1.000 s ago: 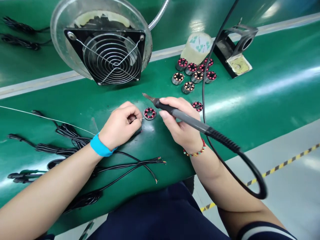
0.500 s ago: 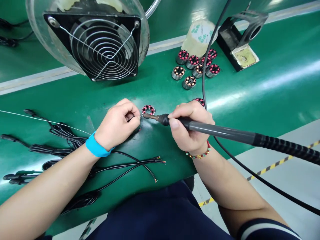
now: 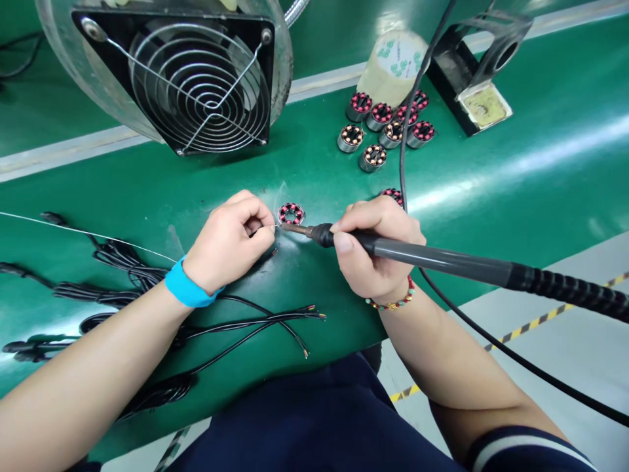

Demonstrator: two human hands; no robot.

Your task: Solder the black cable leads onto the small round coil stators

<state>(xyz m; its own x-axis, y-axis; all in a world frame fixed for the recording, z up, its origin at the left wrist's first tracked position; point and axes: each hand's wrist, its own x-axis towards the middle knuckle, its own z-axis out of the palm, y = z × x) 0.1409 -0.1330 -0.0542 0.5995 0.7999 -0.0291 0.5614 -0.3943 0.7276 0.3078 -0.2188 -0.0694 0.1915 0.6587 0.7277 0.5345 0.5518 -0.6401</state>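
Observation:
My right hand point(image 3: 376, 246) is closed around the dark handle of a soldering iron point(image 3: 427, 254), its tip pointing left. That tip is at the lower edge of a small motor stator point(image 3: 291, 214) with red windings, which sits on the green bench. My left hand point(image 3: 236, 236) pinches a thin solder wire point(image 3: 122, 241), whose short end reaches toward the iron's tip. The wire trails out to the left behind the wrist. A thin wisp of smoke rises beside the stator. Whether the solder touches the tip I cannot tell.
A fan with a wire guard point(image 3: 206, 98) stands at the back left. Several stators point(image 3: 376, 157) are grouped near a tape roll point(image 3: 396, 65). An iron stand point(image 3: 472, 78) is at the back right. Black cables point(image 3: 250, 322) lie near my left arm; the iron's cord crosses the right side.
The view has shifted slightly. Smoke now shows more clearly beside the stator, and the iron's tip sits a touch lower against it. Both hands keep their grip.

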